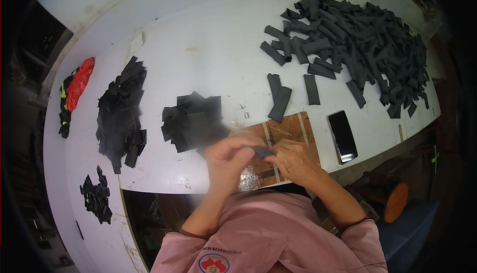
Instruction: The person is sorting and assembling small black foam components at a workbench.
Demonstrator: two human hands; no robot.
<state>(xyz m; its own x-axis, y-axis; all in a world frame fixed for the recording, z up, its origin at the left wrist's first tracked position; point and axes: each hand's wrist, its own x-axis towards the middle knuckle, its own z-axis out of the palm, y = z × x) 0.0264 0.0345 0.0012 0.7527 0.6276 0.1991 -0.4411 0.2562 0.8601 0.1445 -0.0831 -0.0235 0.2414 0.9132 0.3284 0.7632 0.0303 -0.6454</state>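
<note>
Between my two hands, over a brown board (311, 146) at the table's near edge, is a small dark grey fabric piece (260, 151). My left hand (229, 155) pinches its left end between thumb and fingers. The other end is gripped by the closed fingers of my right hand (294, 159). Much of the piece is hidden by the fingers. Just beyond my left hand lies a pile of flat black pieces (193, 119). A few dark grey fabric tubes (281, 104) lie on the table past the board.
A large heap of grey tubes (343, 39) covers the far right. A black phone (343, 136) lies right of the board. Leftward are a long black pile (120, 116), a smaller one (96, 197) and a red plastic bag (79, 85). A round wooden stool (396, 202) stands right, below table height.
</note>
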